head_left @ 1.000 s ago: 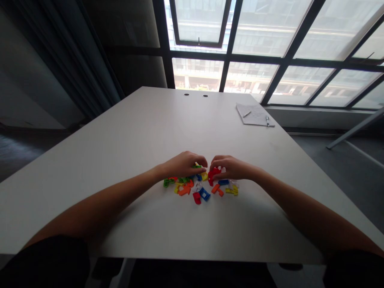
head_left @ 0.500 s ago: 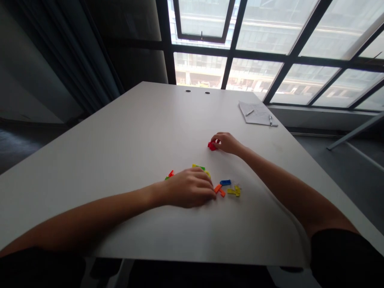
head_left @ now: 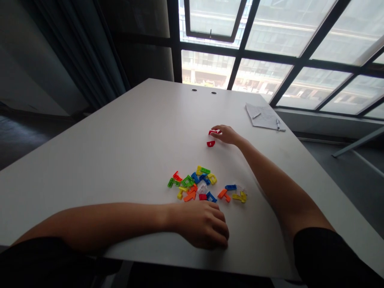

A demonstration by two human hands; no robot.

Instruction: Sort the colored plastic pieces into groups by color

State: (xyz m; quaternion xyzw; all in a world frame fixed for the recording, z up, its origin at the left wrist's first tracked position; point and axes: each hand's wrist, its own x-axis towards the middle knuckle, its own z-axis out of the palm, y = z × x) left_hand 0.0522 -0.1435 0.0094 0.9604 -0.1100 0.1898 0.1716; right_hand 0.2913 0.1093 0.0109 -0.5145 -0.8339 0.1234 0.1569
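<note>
Well, from the head view, the right hand (head_left: 228,135) lies at one o'clock from a loose heap of multicoloured plastic pieces (head_left: 192,186) on the white desk (head_left: 120,160). Its fingers stretch onto a red plastic piece (head_left: 215,131), grip unclear. A second red plastic piece (head_left: 210,144) sits just beside, at seven o'clock. The left hand (head_left: 204,226), fingers curled closed, rests at six o'clock from the heap.
</note>
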